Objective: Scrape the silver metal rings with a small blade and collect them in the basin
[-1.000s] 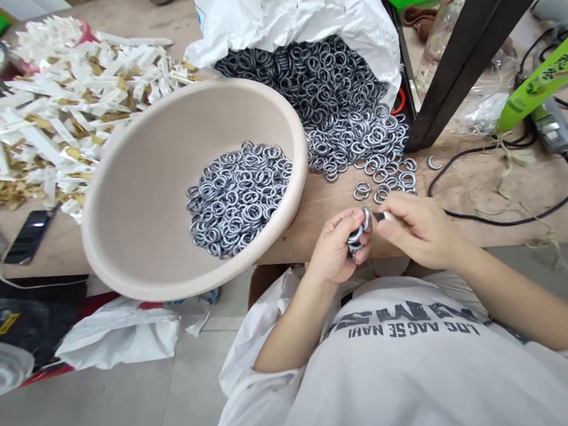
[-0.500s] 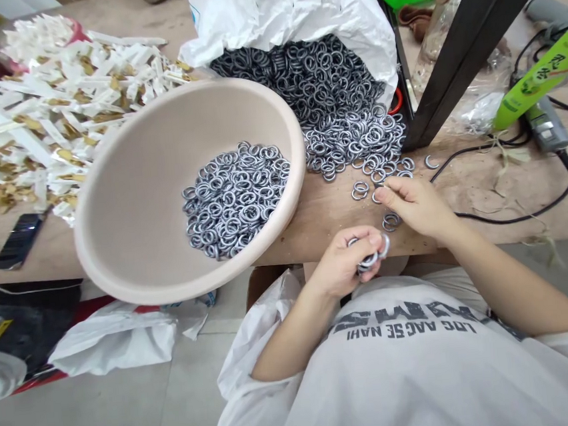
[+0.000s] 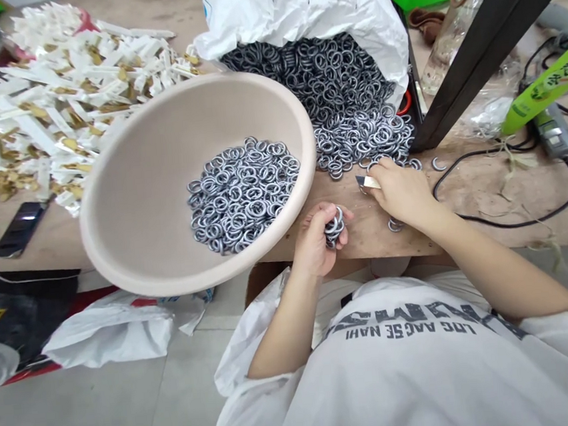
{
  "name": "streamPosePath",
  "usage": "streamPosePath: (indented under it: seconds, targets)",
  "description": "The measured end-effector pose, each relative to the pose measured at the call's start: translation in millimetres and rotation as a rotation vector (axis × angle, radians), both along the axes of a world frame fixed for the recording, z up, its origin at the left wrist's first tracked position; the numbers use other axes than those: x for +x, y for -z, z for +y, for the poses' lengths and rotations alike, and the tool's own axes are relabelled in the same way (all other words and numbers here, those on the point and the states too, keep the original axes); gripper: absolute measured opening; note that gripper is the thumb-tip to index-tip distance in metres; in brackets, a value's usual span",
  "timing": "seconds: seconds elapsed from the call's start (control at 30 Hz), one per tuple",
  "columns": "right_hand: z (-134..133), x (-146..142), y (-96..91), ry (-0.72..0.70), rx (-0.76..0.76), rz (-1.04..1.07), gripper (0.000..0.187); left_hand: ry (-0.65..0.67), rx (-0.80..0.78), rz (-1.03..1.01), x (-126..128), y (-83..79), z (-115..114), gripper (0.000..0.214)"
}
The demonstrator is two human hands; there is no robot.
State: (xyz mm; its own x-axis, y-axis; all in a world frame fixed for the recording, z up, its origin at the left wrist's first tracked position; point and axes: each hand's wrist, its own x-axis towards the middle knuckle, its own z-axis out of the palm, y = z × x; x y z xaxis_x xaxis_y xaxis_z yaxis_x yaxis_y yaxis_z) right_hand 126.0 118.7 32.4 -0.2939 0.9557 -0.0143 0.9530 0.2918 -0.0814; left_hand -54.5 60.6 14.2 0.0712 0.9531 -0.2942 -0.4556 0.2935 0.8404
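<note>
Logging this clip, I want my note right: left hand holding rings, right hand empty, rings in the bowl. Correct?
Not quite: the right hand is not empty; the head view shows it holding a pale tool with a dark tip. The left hand does hold rings, and more lie in the bowl.

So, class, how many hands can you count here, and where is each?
2: the left hand, beside the beige basin, holding grey rings; the right hand, farther right near the ring pile, holding a small dark-tipped tool. No other hands show.
</note>
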Motion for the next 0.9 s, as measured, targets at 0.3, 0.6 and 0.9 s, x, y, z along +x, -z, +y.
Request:
streamPosePath:
  seconds: [0.3,0.6,0.9]
  targets:
    - [8.1,7.5,8.7,0.015,0.026,0.093,0.022,0.01,-0.082,-0.088,7.2,-2.7,13.0,0.043]
    - [-22.7,11.2,-3.5,0.112,-0.385,1.33,0.034,0.048,-0.041,-0.026,30.3,-6.1,16.2,0.034]
    - [-43.4,4.0,7.8,0.16,-0.321,1.517,0.032,0.11,-0.018,0.014,48.6,-2.7,6.9,0.04]
